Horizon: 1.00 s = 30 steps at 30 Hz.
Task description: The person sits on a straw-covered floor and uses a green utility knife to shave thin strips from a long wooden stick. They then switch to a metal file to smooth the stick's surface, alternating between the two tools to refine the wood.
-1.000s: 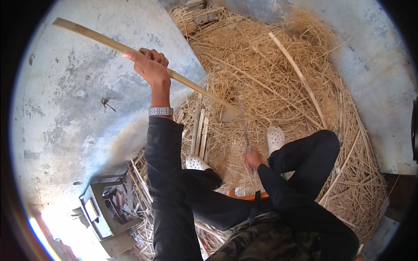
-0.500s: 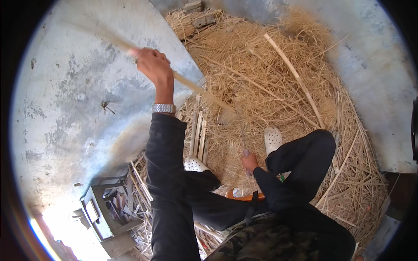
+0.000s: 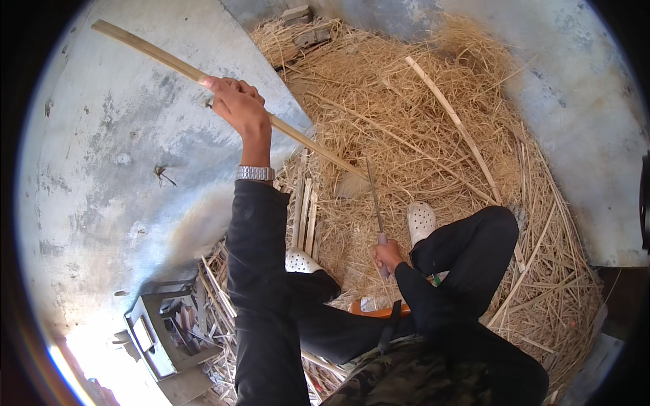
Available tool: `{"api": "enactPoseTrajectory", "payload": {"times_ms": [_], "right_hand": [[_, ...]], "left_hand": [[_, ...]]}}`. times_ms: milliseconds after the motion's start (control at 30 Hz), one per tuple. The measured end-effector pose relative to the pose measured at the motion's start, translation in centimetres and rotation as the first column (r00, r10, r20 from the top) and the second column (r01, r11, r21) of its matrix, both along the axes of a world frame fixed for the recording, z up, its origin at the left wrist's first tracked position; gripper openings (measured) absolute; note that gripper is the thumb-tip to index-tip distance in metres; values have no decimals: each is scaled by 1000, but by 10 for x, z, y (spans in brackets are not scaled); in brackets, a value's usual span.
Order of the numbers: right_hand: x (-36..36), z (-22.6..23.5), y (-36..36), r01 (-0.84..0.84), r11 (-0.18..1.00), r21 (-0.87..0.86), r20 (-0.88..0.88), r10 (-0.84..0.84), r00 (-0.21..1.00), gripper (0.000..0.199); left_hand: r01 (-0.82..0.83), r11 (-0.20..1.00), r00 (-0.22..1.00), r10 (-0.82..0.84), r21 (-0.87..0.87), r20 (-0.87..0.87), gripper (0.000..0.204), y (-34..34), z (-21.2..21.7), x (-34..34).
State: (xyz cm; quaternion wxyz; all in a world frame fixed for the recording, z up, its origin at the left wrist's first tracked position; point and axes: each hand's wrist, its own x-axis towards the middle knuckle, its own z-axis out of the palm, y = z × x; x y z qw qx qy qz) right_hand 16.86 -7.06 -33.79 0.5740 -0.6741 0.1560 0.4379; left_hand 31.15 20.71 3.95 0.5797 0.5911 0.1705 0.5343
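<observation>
My left hand is raised and closed round a long bamboo strip that slants from the upper left down to a small wooden block on the straw. A metal watch sits on that wrist. My right hand grips the handle of a long narrow blade whose tip points up toward the strip's lower end. I sit with dark trousers and white perforated clogs, one on each foot, the other clog nearer my left arm.
A thick heap of straw and bamboo shavings covers the ground ahead. Another long bamboo strip lies across it. Short split pieces lie by my left foot. A small open box of bits sits at lower left on grey concrete.
My left hand dipped with the bamboo strip, which blurred, then rose again. My right hand with the blade shifted only slightly.
</observation>
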Motion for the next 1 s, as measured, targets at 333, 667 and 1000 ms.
{"api": "enactPoseTrajectory", "payload": {"times_ms": [333,667,1000], "right_hand": [[4,17,3,-3,991,136,154,-18,988,14],[13,21,-5,-40,985,170,126,19,992,16],[29,73,0,63,998,-4,592,-48,804,22]], "left_hand": [[43,999,999,-43,32,2,65,-13,4,2],[73,997,997,-73,4,-7,67,-26,10,3],[-171,985,985,171,-1,-37,67,0,5,-28]]}}
